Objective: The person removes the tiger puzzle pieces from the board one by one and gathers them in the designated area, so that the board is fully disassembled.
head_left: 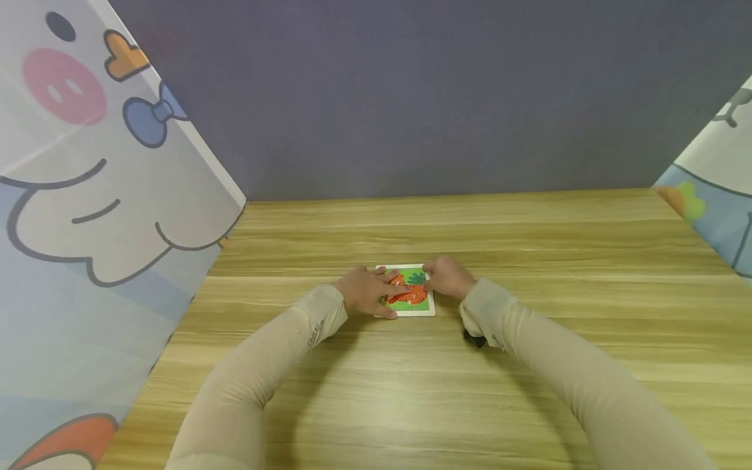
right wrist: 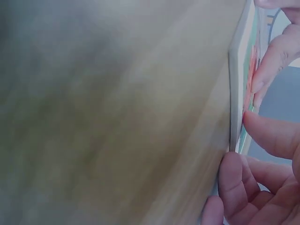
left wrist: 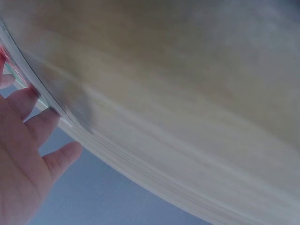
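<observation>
A small flat picture board (head_left: 416,312) with a white border lies on the wooden table, showing an orange-red striped animal on green. My left hand (head_left: 367,292) rests on its left side with the fingers spread across the picture. In the left wrist view, those spread fingers (left wrist: 44,124) reach over the board's edge (left wrist: 35,79). At the right side, my right hand (head_left: 449,277) grips the board's border. The right wrist view shows the thumb (right wrist: 272,136) on the picture face and the other fingers (right wrist: 232,178) curled against the board's edge. Part of the picture is hidden under the hands.
The wood-grain table (head_left: 376,385) stretches around the board. A grey panel (head_left: 446,98) stands behind it. Cartoon-printed walls rise at the left (head_left: 135,215) and right (head_left: 719,170). A small black object (head_left: 474,339) shows under the right cuff.
</observation>
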`<state>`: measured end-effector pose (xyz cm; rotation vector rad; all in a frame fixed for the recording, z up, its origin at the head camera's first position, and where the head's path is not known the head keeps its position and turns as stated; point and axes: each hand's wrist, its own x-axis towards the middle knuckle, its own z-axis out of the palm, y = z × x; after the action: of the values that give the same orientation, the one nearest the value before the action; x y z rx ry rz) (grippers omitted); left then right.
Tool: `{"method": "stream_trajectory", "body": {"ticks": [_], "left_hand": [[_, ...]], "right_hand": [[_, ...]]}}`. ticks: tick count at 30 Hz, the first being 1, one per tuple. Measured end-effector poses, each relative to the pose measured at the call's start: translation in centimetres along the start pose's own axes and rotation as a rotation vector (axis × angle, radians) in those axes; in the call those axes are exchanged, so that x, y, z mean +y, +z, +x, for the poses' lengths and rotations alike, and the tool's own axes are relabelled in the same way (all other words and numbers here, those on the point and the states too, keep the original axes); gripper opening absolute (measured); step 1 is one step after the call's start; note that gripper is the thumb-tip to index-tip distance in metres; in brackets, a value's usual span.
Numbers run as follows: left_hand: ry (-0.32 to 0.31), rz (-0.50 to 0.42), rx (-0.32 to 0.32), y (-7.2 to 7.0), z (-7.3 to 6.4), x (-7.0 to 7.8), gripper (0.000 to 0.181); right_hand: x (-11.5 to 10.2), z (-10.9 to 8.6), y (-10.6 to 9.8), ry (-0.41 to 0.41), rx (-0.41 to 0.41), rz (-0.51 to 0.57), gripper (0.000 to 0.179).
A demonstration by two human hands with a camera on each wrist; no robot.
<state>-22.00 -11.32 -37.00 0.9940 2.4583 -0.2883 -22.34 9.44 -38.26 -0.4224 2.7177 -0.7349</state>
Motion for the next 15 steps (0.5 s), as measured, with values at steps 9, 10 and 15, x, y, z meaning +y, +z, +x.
{"method": "stream_trajectory", "body": {"ticks": [9,10,15], "left_hand": [[0.007,0.021,0.005,0.09,0.10,-0.10,0.070],[0.008,0.021,0.005,0.05,0.08,-0.08,0.070],[0.002,0.013,0.004,0.03,0.10,-0.06,0.071]], "right_hand": [[0.10,0.36,0.17,0.018,-0.014,-0.041,0.047],[0.09,0.37,0.16,0.016,-0.014,-0.047,0.047],[-0.13,0.51,0.05,0.062,-0.023,-0.008,0.046]]}}
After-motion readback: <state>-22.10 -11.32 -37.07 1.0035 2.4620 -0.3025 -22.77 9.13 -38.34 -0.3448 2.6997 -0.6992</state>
